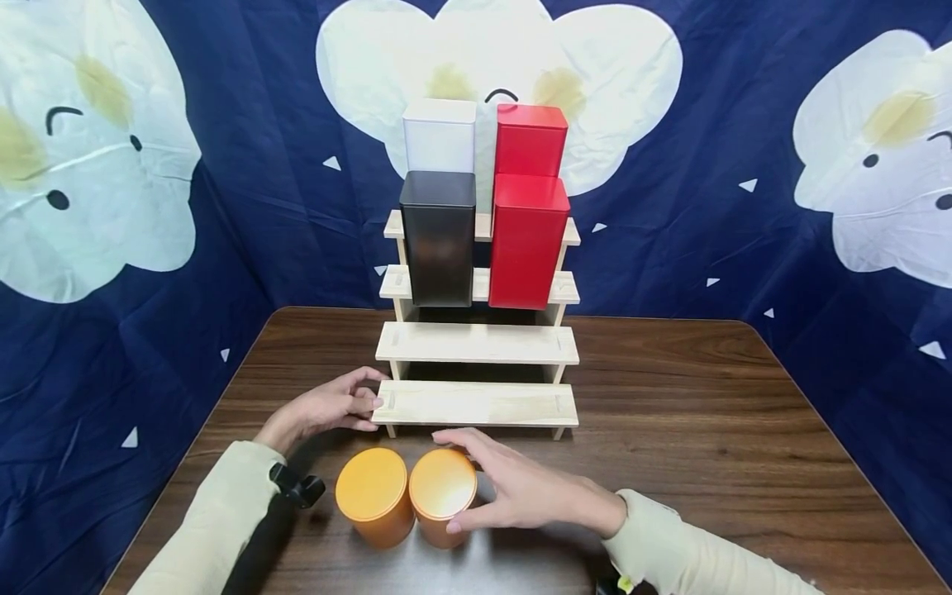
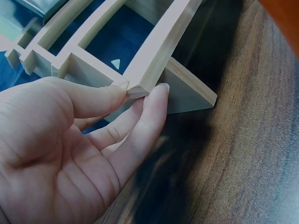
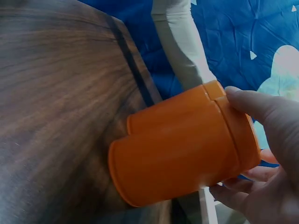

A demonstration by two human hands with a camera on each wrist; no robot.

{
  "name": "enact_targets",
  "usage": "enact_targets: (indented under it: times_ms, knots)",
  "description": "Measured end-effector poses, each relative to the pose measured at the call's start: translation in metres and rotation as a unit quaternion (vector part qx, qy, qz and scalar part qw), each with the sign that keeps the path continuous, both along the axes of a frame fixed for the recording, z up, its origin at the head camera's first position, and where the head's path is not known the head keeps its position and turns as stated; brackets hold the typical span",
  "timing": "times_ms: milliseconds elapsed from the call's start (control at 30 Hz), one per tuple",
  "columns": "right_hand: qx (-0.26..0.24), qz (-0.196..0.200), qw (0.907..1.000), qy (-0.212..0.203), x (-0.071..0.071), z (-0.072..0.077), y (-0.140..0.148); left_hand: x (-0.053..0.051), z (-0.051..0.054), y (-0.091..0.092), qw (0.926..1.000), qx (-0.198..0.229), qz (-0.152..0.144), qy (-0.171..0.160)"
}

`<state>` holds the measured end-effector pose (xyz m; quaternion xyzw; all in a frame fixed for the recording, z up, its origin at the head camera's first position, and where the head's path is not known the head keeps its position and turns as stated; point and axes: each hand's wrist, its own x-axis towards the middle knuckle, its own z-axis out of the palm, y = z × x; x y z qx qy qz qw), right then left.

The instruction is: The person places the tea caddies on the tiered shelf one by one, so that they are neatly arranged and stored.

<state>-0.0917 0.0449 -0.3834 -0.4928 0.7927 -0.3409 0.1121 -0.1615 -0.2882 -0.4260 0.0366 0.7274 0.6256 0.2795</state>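
Note:
My left hand [image 1: 327, 407] is at the left end of a pale wooden tiered rack [image 1: 476, 405]. In the left wrist view its thumb and fingers pinch the end of the lowest shelf board [image 2: 161, 51]. My right hand [image 1: 521, 487] spans the right one of two orange lidded canisters [image 1: 440, 529]. In the right wrist view, the thumb lies at the edge of that canister's [image 3: 173, 154] lid, with curled fingers on the opposite side. The other orange canister [image 1: 372, 483] stands upright close beside it on the left, untouched.
On the rack's upper shelves stand a black tin [image 1: 439, 240], a white tin [image 1: 439, 136], a front red tin [image 1: 528, 240] and a rear red tin [image 1: 530, 140]. The dark wooden table [image 1: 684, 430] meets a blue cloth backdrop [image 1: 706, 248] with white cloud shapes.

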Motion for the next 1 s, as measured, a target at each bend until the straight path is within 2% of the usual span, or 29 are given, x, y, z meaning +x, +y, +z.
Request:
enact_targets:
  times_ms: [333,733,867,1000]
  knots:
    - [-0.004,0.010,0.9995,0.030,0.0016,-0.0071,0.0012,0.0008,-0.0001,-0.0018,0.9999,0.007,-0.014,0.007]
    - [-0.014,0.010,0.9993,0.035,0.0035,-0.0103,0.0044,0.0008,-0.0005,0.0000,0.9999,0.010,-0.004,0.001]
    - [-0.019,0.010,0.9994,0.027,0.0037,-0.0081,0.0070,0.0012,0.0003,-0.0006,0.9999,0.007,-0.007,0.003]
    - [-0.027,0.006,0.9988,0.041,0.0002,-0.0006,0.0086,0.0002,0.0012,-0.0008,1.0000,0.002,-0.006,0.002]
